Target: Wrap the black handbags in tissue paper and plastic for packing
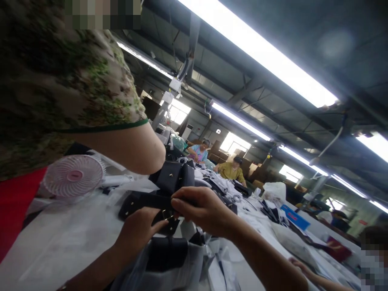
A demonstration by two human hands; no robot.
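Both of my hands are at a black strap point(156, 201) above the table. My right hand point(203, 210) pinches the strap's right end between thumb and fingers. From below, my left hand point(139, 226) closes around the strap's lower part, beside a gold-coloured buckle point(165, 216); some of its fingers are hidden. Just beyond stands a black bag point(169, 176) with small metal fittings. Below my hands lies another black bag point(166, 252), with clear plastic around it.
A co-worker's camouflage sleeve point(100, 89) and bent elbow fill the upper left. A pink-white fan point(74, 176) stands beneath. Several people sit farther along the cluttered table, near a blue box point(295, 218). Another person's hand point(300, 264) is at lower right.
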